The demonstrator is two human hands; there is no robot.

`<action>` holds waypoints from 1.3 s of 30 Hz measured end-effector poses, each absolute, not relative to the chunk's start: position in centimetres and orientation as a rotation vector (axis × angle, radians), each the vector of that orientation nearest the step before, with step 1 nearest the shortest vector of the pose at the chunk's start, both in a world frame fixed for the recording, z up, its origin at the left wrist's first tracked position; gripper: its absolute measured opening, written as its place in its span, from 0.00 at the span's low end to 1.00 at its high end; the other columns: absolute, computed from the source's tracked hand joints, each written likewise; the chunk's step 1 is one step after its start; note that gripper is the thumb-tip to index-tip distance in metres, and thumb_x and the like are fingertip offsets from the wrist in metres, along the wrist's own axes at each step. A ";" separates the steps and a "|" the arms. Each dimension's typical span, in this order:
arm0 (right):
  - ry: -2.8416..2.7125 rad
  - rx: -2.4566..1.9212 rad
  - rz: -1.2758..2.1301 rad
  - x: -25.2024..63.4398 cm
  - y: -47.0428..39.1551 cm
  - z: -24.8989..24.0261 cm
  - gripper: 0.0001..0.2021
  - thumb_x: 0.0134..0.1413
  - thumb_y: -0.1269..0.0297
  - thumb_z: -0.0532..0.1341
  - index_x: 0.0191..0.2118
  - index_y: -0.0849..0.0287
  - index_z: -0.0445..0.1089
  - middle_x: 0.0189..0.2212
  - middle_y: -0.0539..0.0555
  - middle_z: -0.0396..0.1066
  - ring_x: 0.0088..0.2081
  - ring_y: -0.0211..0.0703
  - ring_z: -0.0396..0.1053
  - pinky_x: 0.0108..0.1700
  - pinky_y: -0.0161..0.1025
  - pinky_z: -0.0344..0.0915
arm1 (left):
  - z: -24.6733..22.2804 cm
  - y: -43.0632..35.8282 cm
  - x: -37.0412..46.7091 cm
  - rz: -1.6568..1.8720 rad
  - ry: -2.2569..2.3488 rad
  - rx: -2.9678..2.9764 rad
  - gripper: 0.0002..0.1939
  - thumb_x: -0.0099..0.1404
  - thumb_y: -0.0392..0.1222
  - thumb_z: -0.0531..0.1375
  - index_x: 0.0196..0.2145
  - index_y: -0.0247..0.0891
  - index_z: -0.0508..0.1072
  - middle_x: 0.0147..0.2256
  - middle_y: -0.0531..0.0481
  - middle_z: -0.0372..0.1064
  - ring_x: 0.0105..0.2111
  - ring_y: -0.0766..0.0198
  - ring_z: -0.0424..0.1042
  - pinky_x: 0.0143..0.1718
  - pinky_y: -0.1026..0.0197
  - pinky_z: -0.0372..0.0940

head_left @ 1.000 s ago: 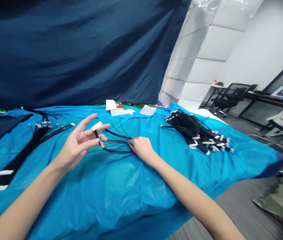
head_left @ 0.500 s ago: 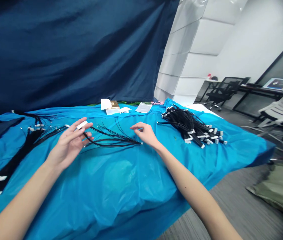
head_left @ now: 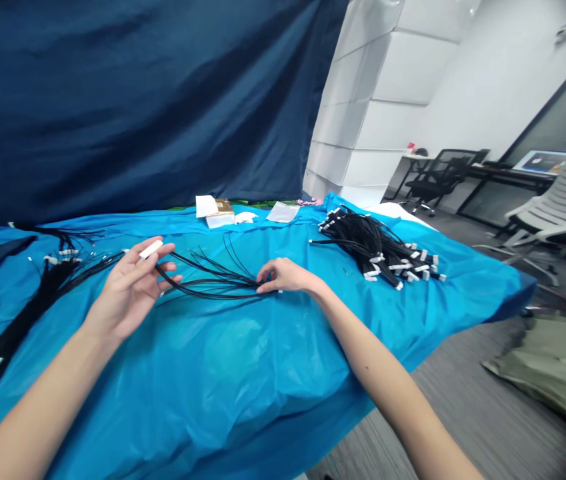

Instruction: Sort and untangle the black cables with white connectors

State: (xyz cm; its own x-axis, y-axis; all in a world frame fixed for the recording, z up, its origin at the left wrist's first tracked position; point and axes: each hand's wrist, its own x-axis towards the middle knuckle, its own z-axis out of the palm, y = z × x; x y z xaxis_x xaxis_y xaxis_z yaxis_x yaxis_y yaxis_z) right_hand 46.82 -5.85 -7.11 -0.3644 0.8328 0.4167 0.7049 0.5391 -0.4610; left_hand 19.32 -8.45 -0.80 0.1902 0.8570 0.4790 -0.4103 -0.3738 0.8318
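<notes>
My left hand holds the white connector of a black wire harness between thumb and fingers, palm turned up. From there the thin black wires run right across the blue cloth and fan out in the middle. Near their gathered right end, my right hand has its thumb and fingers closed around the bunch. A small white tip shows just below that hand.
To the right lies a pile of black wire harnesses with white connectors. More black wires stretch along the left. A small open box and a plastic bag sit at the back of the blue cloth.
My right hand has come down onto the wires' gathered end and closed on it. The left hand keeps hold of the white connector. The whole view has shifted slightly.
</notes>
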 end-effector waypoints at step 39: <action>-1.784 -1.253 0.248 44.3 -5.4 -7.9 0.09 0.47 0.64 0.61 0.35 0.65 0.70 0.25 0.50 0.68 0.26 0.32 0.62 0.28 0.30 0.56 | -2.4 -6.9 18.7 1.140 1.132 1.565 0.16 0.49 0.44 0.64 0.34 0.35 0.68 0.26 0.52 0.69 0.19 0.68 0.68 0.25 0.63 0.66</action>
